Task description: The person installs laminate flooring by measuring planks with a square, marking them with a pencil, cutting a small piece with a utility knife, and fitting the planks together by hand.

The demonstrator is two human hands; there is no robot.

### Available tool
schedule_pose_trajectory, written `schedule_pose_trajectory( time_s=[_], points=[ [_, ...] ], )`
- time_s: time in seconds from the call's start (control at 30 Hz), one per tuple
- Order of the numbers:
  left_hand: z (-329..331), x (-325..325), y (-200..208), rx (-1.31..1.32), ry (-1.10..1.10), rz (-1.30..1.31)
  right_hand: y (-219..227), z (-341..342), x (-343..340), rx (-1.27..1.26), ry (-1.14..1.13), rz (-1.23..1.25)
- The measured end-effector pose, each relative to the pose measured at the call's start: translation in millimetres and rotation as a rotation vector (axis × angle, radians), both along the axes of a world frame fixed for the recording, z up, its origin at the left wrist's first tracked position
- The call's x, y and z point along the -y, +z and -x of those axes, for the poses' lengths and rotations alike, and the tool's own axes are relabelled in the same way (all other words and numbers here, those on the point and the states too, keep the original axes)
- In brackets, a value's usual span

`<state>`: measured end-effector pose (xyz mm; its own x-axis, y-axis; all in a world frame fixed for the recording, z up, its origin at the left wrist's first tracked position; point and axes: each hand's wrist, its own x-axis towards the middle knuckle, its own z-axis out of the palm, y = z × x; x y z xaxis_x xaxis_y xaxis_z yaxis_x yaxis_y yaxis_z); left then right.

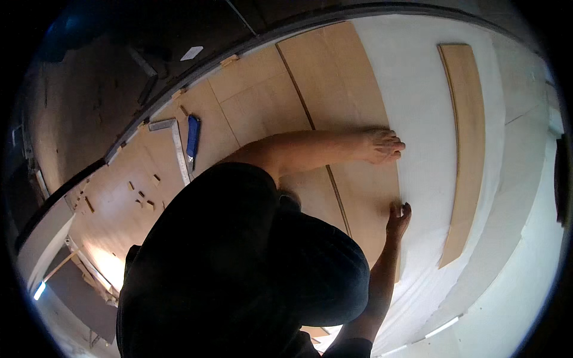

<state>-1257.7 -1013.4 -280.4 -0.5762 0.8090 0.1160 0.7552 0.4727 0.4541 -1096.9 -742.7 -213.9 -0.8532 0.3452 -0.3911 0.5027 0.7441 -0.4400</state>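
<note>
Under both hands lies a light-wood floor plank (358, 101) at the outer edge of the laid floor. A dark gap (305, 110) runs between it and the laid boards (250, 107). My left hand (382, 147) rests on the plank with its fingers curled at the right-hand edge. Nearer my body, my right hand (399, 221) has its thumb and fingers at that same edge, closed about it as far as I can see. The plank's underside and my fingertips there are hidden.
A loose plank (468, 143) lies on white underlay (412, 89) to the right. On the left are a blue-handled utility knife (192, 137), a metal square (178, 146) and several small wood pieces (141, 194). Spacers (228, 60) line the dark far edge. My knee (334, 274) is close by.
</note>
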Motion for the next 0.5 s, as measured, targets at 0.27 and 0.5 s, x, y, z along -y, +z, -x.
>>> schedule_pose_trajectory(
  time_s=[0.27, 0.5],
  points=[
    [2.2, 124.0, 5.2, -0.189, 0.471, -0.172, -3.0, 17.8, 0.3, 0.099, 0.284, -0.219],
    [40.8, 130.8, 1.9, -0.242, 0.45, -0.087, 10.0, 24.0, 19.0, -0.077, 0.396, -0.171]
  ],
)
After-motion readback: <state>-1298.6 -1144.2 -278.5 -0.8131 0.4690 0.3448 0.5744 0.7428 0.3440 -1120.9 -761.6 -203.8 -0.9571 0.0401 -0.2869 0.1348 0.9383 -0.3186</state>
